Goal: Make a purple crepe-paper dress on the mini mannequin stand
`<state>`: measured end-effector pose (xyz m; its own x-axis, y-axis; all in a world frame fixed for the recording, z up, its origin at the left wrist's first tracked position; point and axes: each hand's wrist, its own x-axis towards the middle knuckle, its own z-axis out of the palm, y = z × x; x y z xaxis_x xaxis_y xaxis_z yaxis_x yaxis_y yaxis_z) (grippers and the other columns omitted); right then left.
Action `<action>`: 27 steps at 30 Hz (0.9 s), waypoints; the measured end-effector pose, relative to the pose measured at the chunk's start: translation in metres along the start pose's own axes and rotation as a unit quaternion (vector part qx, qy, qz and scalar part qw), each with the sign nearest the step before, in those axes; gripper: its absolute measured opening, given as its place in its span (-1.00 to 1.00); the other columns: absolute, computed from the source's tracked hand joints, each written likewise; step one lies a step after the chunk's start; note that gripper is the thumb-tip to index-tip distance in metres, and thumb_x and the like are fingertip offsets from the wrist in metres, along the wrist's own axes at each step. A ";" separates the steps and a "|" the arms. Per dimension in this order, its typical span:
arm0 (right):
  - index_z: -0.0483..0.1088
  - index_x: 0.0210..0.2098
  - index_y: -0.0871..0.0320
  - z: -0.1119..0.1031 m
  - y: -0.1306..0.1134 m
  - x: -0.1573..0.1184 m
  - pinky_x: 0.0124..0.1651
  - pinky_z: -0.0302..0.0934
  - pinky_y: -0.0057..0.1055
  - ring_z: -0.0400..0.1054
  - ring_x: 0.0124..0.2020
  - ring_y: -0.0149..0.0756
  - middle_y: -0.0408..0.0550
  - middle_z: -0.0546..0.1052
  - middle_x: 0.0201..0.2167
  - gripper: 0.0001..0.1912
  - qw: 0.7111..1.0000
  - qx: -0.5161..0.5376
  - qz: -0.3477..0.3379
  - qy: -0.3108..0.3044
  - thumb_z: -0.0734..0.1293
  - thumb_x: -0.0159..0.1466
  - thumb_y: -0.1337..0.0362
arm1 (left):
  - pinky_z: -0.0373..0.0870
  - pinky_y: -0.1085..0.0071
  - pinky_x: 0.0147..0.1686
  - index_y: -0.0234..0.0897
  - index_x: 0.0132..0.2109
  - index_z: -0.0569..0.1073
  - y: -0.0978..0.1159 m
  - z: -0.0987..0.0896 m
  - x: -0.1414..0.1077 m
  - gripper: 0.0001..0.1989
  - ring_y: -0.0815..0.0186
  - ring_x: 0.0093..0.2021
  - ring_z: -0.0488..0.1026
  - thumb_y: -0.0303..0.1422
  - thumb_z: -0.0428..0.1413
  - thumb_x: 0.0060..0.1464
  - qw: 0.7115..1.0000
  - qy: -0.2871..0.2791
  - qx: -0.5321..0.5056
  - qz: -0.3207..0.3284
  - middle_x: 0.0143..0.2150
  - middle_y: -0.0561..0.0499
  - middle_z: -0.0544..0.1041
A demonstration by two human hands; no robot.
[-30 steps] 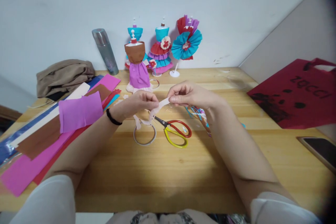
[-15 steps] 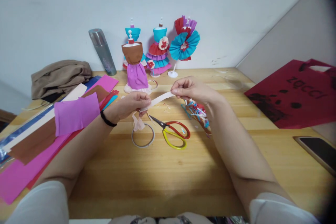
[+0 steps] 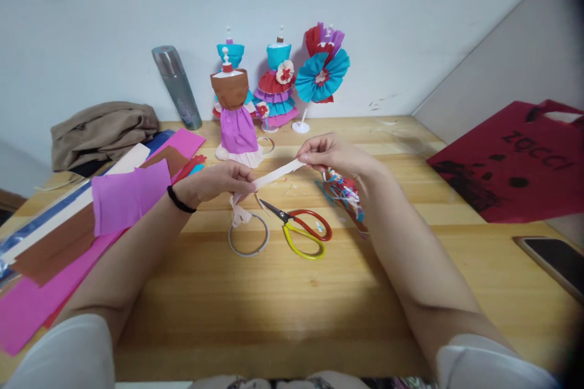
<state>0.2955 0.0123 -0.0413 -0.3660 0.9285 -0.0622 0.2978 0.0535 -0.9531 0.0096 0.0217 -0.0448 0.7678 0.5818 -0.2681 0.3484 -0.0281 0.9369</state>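
Observation:
A narrow pale pink paper strip [image 3: 277, 175] is stretched between my two hands above the table. My left hand [image 3: 227, 179] pinches its lower left end, and some of the strip hangs below the fingers. My right hand [image 3: 326, 153] pinches the upper right end between thumb and fingers. Under the strip lie scissors [image 3: 288, 219] with one red and one yellow handle, blades slightly apart. Left of them is a grey roll of tape [image 3: 249, 254], with crumpled pale paper at its upper edge.
Paper-dressed mini mannequins [image 3: 235, 127] stand at the back, beside a grey flask [image 3: 177, 88]. Coloured paper sheets [image 3: 132, 194] and brown cloth [image 3: 104, 134] lie left. Paper scraps [image 3: 344, 194] lie by my right forearm. A red bag [image 3: 511, 164] and phone [image 3: 554, 264] are right.
My left hand has shifted slightly left along the strip, so a longer stretch shows between my hands. The right hand stays almost in place, still pinching its end.

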 end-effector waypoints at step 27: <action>0.48 -0.43 0.17 0.006 0.018 0.014 -0.59 -0.03 -0.49 0.13 -0.65 -0.52 -0.21 0.40 -0.61 -0.87 1.000 0.002 0.018 -0.001 0.44 0.09 0.24 | 0.32 0.48 -0.33 -0.36 -0.45 0.51 0.002 -0.008 -0.003 -0.72 0.41 -0.44 0.38 -0.20 0.22 0.02 0.998 -0.024 0.061 0.025 -0.49 0.03 0.50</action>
<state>0.2905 0.0242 -0.0613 -0.3571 0.9290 -0.0970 0.3064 0.0185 -0.9517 0.0041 0.0263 -0.0405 0.8093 0.5381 -0.2357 0.3708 -0.1567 0.9154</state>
